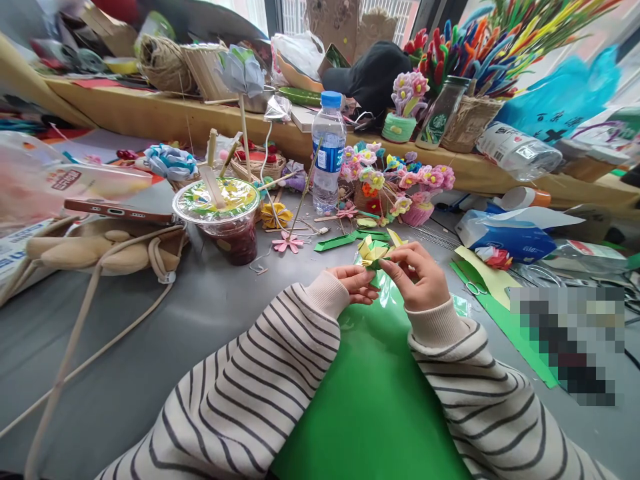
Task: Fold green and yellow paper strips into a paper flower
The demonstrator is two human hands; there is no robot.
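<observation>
A small folded paper flower (371, 249), yellow above with green beneath, is held up between both hands over a glossy green sheet (370, 393). My left hand (354, 283) has its fingers closed on the flower's green base from the left. From the right, my right hand (417, 270) pinches the green part at the flower's edge with thumb and forefinger. Just behind the hands lie folded green paper strips (335, 243) and a pale yellow petal-like piece (397, 238).
A lidded drink cup (235, 233), a water bottle (329, 157) and pink flowers (430, 179) stand behind the hands. Scissors (475, 288) lie on green paper at the right. A beige bag (105, 250) with long straps lies left.
</observation>
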